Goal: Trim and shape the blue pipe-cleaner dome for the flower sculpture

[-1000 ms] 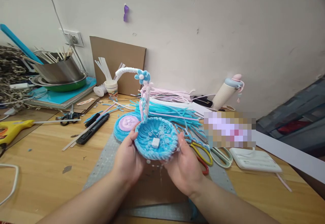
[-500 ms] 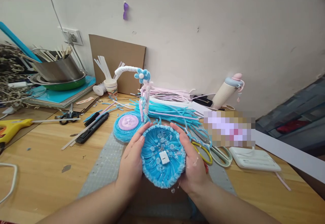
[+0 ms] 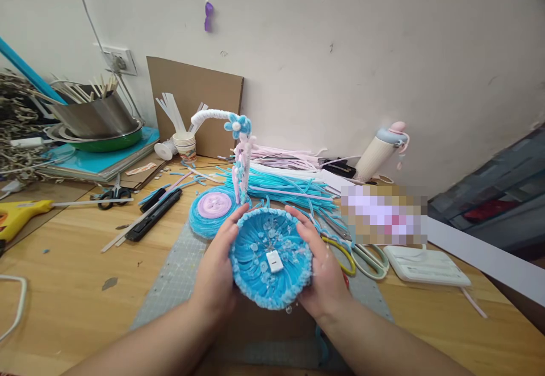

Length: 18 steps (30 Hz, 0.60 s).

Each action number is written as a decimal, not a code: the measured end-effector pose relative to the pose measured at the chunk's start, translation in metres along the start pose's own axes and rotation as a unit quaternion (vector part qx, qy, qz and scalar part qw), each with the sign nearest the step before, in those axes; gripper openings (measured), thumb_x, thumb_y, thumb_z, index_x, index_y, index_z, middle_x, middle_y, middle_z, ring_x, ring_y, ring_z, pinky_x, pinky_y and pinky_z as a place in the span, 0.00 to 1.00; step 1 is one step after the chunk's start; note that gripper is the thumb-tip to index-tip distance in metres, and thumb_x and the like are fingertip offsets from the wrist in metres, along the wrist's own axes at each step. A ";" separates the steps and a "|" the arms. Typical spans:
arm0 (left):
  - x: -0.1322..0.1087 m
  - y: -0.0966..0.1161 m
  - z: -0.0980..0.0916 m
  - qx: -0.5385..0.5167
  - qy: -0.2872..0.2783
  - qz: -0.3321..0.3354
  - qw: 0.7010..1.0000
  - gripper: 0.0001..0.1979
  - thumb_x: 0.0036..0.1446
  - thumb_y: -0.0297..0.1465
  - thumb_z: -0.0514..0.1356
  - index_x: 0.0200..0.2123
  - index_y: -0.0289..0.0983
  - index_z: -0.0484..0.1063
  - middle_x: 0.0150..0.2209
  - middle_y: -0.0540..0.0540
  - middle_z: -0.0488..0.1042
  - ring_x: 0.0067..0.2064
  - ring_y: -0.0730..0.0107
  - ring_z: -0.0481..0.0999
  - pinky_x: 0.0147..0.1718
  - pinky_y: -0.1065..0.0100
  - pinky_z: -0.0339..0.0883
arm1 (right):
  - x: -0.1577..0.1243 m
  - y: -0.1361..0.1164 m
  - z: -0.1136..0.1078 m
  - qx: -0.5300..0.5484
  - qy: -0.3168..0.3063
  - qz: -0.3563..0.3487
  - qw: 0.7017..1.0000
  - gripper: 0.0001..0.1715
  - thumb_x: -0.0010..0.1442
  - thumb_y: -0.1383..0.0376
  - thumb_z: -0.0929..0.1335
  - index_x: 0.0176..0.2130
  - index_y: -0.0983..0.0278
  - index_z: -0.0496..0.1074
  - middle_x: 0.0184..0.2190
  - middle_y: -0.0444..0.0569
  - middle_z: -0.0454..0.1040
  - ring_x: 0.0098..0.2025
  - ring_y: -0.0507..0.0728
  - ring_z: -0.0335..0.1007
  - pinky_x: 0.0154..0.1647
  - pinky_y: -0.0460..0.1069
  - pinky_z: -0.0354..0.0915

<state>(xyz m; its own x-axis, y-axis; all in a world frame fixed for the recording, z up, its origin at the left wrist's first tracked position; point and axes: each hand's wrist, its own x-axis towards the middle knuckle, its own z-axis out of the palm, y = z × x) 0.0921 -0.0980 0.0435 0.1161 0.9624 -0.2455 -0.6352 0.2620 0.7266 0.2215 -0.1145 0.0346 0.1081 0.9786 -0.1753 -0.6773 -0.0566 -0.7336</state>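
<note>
Both hands cup a bowl-shaped blue pipe-cleaner lampshade (image 3: 247, 268), its open side facing me. My left hand (image 3: 217, 265) wraps its left side, and my right hand (image 3: 326, 271) wraps the right. Inside are small clear flower-like beads on thin wire and a white box (image 3: 275, 261) with a dark slot. A clear bead (image 3: 288, 309) hangs below the rim. Just behind my left hand stands a pipe-cleaner lamp stand (image 3: 244, 163) with a curved white arm and a blue flower. Its round blue base (image 3: 198, 217) has a pink centre. My fingertips behind the shade are partly hidden.
A grey cutting mat (image 3: 162, 285) lies under my hands. Blue pipe cleaners (image 3: 285, 186) pile up behind. Scissors (image 3: 370, 259) and a white power bank (image 3: 428, 265) sit right; a black utility knife (image 3: 155, 214) and yellow glue gun (image 3: 21, 217) left. A bottle (image 3: 378, 151) leans by the wall.
The lampshade's rim looks wider and a little higher, spreading left. My left hand has shifted slightly left with it. Both hands keep their hold.
</note>
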 end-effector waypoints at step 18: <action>0.019 0.015 -0.006 -0.014 0.038 -0.079 0.996 0.17 0.56 0.28 0.57 0.49 0.34 0.73 0.46 0.42 0.79 0.51 0.58 0.75 0.52 0.61 0.68 | 0.006 -0.006 0.001 0.082 -0.139 0.202 0.966 0.31 0.59 0.44 0.62 0.52 0.60 0.70 0.51 0.51 0.75 0.57 0.63 0.65 0.58 0.62 0.58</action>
<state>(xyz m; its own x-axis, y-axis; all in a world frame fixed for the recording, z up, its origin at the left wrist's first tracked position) 0.0807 -0.0761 0.0458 0.1582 0.9009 -0.4042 -0.6353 0.4063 0.6567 0.2253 -0.1076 0.0387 -0.3724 0.9002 -0.2257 -0.7323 -0.4344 -0.5244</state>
